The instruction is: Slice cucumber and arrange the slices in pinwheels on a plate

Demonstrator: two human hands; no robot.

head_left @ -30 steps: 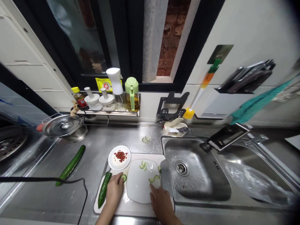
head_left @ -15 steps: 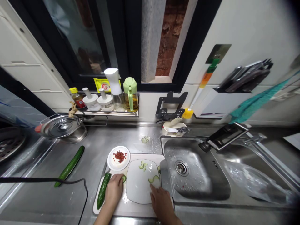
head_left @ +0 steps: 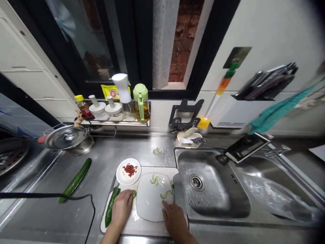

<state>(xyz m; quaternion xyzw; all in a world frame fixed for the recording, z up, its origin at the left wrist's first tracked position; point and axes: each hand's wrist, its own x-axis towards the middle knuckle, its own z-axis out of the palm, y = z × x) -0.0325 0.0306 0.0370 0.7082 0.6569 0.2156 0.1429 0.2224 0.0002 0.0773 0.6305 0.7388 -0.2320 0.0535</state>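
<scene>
On the cutting board (head_left: 129,228), my left hand (head_left: 122,207) curls its fingers against a small bunch of cucumber slices (head_left: 134,194); its palm side is hidden. A cut cucumber (head_left: 111,208) lies just left of that hand. My right hand (head_left: 174,217) is at the right edge of a white squarish plate (head_left: 149,203), index finger stretched onto it, thumb apart. Below the curved cucumber slices (head_left: 166,195) is that fingertip. Further up the plate, thin slices form a flower-like cluster (head_left: 154,180). More slices (head_left: 172,183) show at the plate's right edge.
A round white dish (head_left: 122,178) holding small red pieces sits on the board's upper left. A whole cucumber (head_left: 76,181) lies on the steel counter, near a black cable (head_left: 91,203). Right of the board is the sink (head_left: 213,213). Loose slices (head_left: 157,151) lie behind the board.
My left hand has shifted very slightly to the left beside the slices. My right hand and the pieces on the plate look unchanged.
</scene>
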